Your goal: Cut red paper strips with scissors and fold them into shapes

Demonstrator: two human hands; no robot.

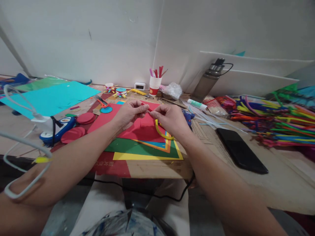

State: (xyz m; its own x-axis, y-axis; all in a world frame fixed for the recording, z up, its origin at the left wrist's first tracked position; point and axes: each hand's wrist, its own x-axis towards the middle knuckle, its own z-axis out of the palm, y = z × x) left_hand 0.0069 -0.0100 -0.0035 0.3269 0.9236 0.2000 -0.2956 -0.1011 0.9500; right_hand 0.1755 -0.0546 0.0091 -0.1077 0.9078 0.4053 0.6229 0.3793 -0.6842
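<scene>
My left hand (130, 114) and my right hand (169, 119) are raised close together over a stack of coloured paper. Between their fingertips runs a thin red strip (149, 110), which looks like paper, with both hands pinching it. Below lies a red sheet (130, 132) on top of the stack, with green paper (125, 146) and yellow paper (147, 156) showing along the near side. A yellow curved piece (161, 133) rests under my right hand, which partly hides it. Beyond that hand is a dark blue object (188, 117), mostly covered.
Red paper discs (73, 134) and a blue-and-white device with cables (59, 129) lie left. A paper cup (155, 86) holding strips stands behind, with small paper crafts (121, 92) nearby. Rightward are a bottle (208, 80), a glue stick (197, 104), a phone (241, 150) and pipe cleaners (283, 121).
</scene>
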